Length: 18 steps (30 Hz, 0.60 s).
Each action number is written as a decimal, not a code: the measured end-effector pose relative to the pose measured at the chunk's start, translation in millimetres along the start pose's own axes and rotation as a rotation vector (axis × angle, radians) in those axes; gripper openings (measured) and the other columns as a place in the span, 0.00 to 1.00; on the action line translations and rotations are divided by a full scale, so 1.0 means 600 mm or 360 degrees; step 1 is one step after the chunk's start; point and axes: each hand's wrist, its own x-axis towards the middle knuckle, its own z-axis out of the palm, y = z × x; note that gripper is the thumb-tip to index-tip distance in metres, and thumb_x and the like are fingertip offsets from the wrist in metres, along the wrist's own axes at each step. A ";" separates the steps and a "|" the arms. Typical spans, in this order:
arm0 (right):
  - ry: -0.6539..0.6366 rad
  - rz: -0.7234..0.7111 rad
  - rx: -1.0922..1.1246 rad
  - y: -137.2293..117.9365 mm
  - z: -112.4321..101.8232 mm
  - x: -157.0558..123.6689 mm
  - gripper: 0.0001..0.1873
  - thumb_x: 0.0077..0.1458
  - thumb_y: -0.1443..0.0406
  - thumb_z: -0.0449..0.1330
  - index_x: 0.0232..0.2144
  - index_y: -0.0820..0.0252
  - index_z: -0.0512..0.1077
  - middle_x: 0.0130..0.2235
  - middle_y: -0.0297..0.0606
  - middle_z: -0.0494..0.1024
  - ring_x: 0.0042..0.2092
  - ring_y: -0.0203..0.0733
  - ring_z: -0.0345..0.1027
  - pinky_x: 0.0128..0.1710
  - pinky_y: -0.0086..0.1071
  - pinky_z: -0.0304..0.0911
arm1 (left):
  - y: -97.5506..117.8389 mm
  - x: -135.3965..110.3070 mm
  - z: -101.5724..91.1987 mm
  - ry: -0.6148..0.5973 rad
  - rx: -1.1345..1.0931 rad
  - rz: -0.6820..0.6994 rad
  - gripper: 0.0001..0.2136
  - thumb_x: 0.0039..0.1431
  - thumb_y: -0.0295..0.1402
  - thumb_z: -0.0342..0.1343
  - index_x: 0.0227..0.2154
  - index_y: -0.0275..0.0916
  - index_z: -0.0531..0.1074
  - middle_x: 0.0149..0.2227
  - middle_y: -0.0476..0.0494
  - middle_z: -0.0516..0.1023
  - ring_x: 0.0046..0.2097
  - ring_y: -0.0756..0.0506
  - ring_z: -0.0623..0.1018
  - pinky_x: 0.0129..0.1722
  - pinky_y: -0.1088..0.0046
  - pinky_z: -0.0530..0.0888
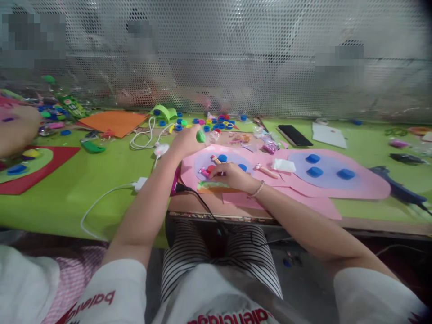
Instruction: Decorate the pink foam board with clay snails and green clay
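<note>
My left hand [186, 142] is closed at the far edge of a pink paper shape, with a small green piece [200, 136], perhaps a bottle cap, at its fingertips. My right hand [236, 175], a bracelet at its wrist, rests over the lilac oval [204, 155] on that pink paper [187, 168]. Its fingers are bent together beside a red bottle cap [211, 168] and a small pink figure [204, 172]; what they pinch is hidden. Blue bottle caps [222, 158] lie on the oval near this hand. Just right of it is a slim pale stick-like piece [266, 171].
A second pink paper shape [367, 184] carries blue caps. A glue gun [400, 186], a black phone [294, 135] and a white packet [283, 165] lie to the right. Loose caps [216, 122] are scattered behind. A black plug [184, 188] and white cables are nearby. Another person's arm [18, 128] is at left.
</note>
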 end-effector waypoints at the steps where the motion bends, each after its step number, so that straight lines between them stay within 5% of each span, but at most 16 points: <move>1: -0.0005 -0.0020 0.0001 0.003 0.001 -0.001 0.04 0.50 0.69 0.60 0.29 0.60 0.76 0.31 0.35 0.80 0.34 0.37 0.71 0.42 0.34 0.63 | 0.001 -0.001 0.000 -0.0012 0.0008 0.0000 0.19 0.45 0.46 0.57 0.36 0.41 0.65 0.33 0.43 0.74 0.36 0.41 0.73 0.32 0.70 0.65; 8: -0.0056 -0.0219 -0.0116 0.000 0.002 -0.001 0.07 0.55 0.69 0.56 0.32 0.61 0.75 0.33 0.36 0.79 0.33 0.36 0.71 0.43 0.36 0.64 | 0.010 -0.005 -0.006 -0.0036 0.0093 -0.0014 0.19 0.46 0.47 0.56 0.38 0.41 0.65 0.37 0.41 0.74 0.38 0.40 0.73 0.33 0.69 0.67; 18: -0.0143 -0.0218 -0.0261 -0.019 -0.002 -0.005 0.08 0.55 0.71 0.55 0.34 0.61 0.74 0.35 0.38 0.78 0.38 0.38 0.71 0.41 0.34 0.65 | 0.017 -0.008 -0.009 -0.0023 0.0149 0.0001 0.17 0.46 0.45 0.57 0.36 0.41 0.64 0.31 0.42 0.72 0.37 0.40 0.73 0.34 0.67 0.67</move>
